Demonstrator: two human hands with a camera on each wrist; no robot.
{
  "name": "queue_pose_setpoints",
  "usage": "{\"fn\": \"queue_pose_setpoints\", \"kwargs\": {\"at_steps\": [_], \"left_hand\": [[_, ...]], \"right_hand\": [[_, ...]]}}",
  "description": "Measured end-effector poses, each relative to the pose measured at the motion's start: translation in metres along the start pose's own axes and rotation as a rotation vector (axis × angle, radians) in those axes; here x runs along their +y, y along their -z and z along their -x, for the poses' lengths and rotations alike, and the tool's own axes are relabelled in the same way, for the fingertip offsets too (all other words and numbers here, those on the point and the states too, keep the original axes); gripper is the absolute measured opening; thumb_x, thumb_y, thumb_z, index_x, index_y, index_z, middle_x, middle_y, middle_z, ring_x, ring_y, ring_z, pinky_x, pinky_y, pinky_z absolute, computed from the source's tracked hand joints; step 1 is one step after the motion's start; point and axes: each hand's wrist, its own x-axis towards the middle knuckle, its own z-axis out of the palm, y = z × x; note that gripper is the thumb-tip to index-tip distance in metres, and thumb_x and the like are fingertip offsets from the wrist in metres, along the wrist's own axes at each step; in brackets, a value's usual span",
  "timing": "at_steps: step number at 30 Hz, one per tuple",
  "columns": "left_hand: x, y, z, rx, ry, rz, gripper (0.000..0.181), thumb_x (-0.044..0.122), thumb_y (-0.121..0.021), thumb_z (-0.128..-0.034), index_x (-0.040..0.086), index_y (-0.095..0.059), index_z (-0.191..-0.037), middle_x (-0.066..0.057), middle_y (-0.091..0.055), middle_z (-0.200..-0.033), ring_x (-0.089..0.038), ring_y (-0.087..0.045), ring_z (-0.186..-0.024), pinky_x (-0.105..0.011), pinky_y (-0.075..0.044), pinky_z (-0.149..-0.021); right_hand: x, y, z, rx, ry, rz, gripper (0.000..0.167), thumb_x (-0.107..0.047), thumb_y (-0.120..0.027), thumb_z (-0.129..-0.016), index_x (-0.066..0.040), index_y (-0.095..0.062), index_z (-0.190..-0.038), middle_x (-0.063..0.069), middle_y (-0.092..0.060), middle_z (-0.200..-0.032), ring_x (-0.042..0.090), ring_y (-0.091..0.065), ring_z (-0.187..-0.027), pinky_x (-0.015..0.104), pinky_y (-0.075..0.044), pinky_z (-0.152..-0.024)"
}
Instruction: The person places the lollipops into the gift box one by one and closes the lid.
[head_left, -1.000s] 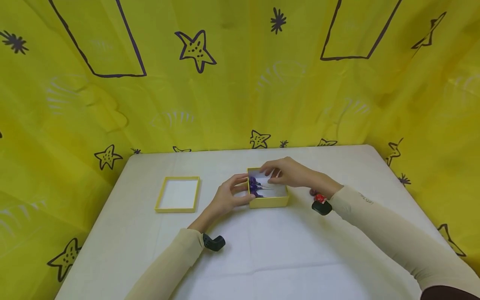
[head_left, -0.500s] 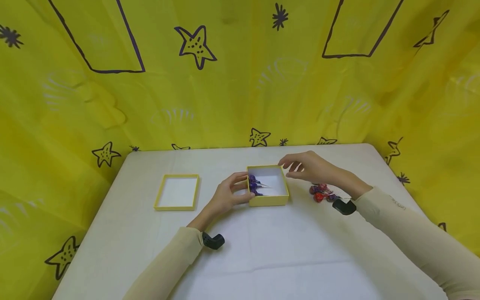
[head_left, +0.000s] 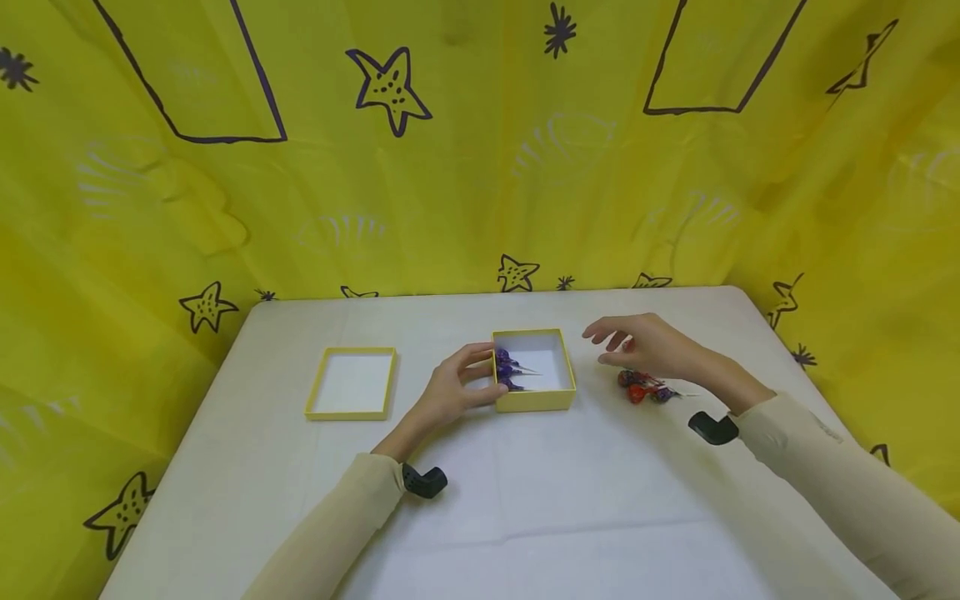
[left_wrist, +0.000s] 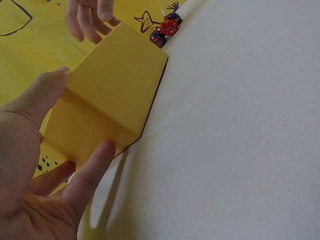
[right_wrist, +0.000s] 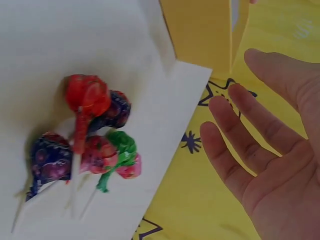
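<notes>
My left hand (head_left: pixel 453 387) touches the left side of an open yellow box (head_left: pixel 535 402). In the left wrist view, the thumb rests at the box's corner and the fingertips press on one wall. Inside, several purple-wrapped lollipops (head_left: pixel 504 367) lie along the left wall, white sticks pointing right. My right hand (head_left: pixel 652 343) hovers to the right of the box, fingers relaxed and holding nothing. Below it is a small pile of lollipops (head_left: pixel 637 392). The right wrist view shows a red lollipop (right_wrist: pixel 87 95) on top, a dark purple one (right_wrist: pixel 51 160) and a green-wrapped one (right_wrist: pixel 121 147).
A shallow square lid (head_left: pixel 350 414), yellow-rimmed and white inside, lies on the table left of my left hand. White cloth (head_left: pixel 570 500) covers the table. A yellow patterned curtain (head_left: pixel 450 192) hangs behind and along both sides.
My right hand has come out of the box and moved right, over the lollipop pile. My left hand stays against the box.
</notes>
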Motion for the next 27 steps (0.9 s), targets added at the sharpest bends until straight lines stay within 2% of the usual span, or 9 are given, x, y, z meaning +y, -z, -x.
{"fn": "queue_pose_setpoints", "kwargs": {"at_steps": [6, 13, 20, 27], "left_hand": [[-0.001, -0.001, 0.0, 0.0, 0.002, 0.002, 0.075, 0.015, -0.084, -0.0881, 0.013, -0.046, -0.153, -0.012, -0.05, -0.153, -0.03, -0.057, -0.133, -0.046, -0.046, -0.111], [-0.002, 0.0, 0.0, -0.013, -0.019, 0.009, 0.075, 0.017, -0.083, -0.0893, 0.013, -0.045, -0.154, -0.011, -0.049, -0.153, -0.029, -0.057, -0.132, -0.046, -0.047, -0.111], [-0.002, 0.002, -0.001, -0.016, -0.014, 0.009, 0.075, 0.019, -0.083, -0.0888, 0.013, -0.045, -0.154, -0.012, -0.049, -0.154, -0.029, -0.057, -0.133, -0.046, -0.047, -0.11], [-0.002, 0.001, 0.0, -0.014, -0.004, 0.01, 0.075, 0.018, -0.083, -0.0893, 0.013, -0.045, -0.154, -0.012, -0.049, -0.153, -0.029, -0.057, -0.133, -0.045, -0.047, -0.11]], "right_hand": [[0.008, -0.009, 0.015, -0.015, -0.04, 0.019, 0.04, -0.003, -0.079, -0.089, -0.009, -0.069, -0.127, 0.009, -0.072, -0.108, 0.017, -0.065, -0.087, 0.031, -0.058, -0.074], [0.02, -0.016, 0.036, -0.044, -0.004, 0.04, 0.038, -0.003, -0.082, -0.086, -0.004, -0.07, -0.121, 0.004, -0.065, -0.096, 0.02, -0.057, -0.078, 0.029, -0.05, -0.067], [0.029, -0.021, 0.046, -0.096, -0.035, 0.126, 0.029, -0.009, -0.084, -0.086, -0.013, -0.074, -0.113, -0.003, -0.065, -0.098, 0.017, -0.055, -0.085, 0.034, -0.052, -0.076], [0.031, -0.025, 0.052, -0.117, -0.065, 0.158, 0.033, -0.01, -0.084, -0.086, -0.013, -0.075, -0.117, -0.003, -0.066, -0.1, 0.017, -0.054, -0.088, 0.037, -0.051, -0.08]]}}
